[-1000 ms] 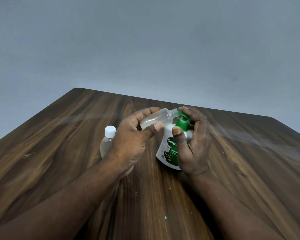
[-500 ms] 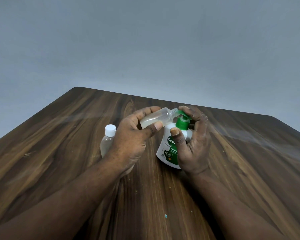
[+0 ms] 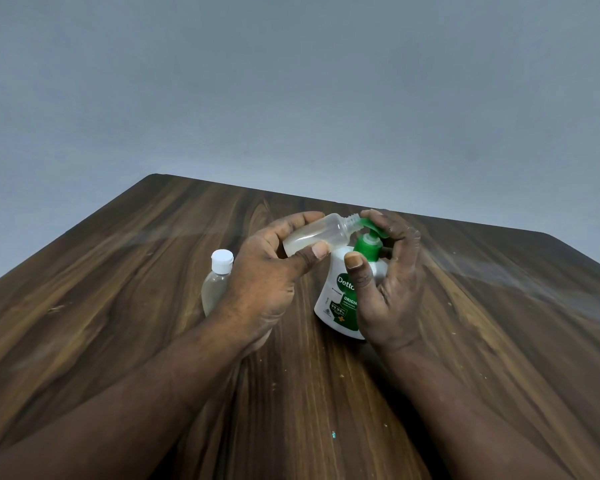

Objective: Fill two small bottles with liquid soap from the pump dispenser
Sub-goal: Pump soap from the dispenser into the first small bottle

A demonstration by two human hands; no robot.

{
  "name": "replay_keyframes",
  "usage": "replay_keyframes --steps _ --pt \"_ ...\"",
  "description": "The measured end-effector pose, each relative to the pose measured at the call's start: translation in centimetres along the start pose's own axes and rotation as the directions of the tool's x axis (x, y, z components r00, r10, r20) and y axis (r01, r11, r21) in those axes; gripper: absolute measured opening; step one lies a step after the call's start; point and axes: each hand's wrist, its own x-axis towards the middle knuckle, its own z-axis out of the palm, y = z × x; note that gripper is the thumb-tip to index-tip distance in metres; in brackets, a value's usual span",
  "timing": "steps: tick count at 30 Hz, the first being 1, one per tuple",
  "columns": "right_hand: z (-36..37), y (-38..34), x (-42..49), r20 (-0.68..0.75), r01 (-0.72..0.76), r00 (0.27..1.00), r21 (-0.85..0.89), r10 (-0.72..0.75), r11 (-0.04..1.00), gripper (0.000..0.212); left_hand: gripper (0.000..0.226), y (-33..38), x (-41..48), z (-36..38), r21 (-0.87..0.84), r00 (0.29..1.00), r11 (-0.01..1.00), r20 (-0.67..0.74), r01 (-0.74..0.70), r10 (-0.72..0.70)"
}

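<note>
Left grip (image 3: 264,280) holds tilted small bottle (image 3: 312,237), mouth at pump spout (image 3: 369,225); right grip (image 3: 392,285) clasps dispenser (image 3: 340,303).

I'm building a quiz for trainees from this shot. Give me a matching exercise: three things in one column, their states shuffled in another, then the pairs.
1 uncapped bottle
2 capped bottle
3 pump dispenser

A upright on the table
B gripped by the right hand
C held tilted in the left hand

Pairs: 1-C, 2-A, 3-B
</note>
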Motion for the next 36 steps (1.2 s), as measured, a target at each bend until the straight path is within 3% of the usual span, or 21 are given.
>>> replay_keyframes --steps 36 --pt "-0.36 -0.03 0.28 0.032 0.0 0.999 0.015 0.0 1.0 0.06 0.038 -0.17 0.14 -0.19 0.016 1.0 1.0 -0.003 -0.006 0.006"
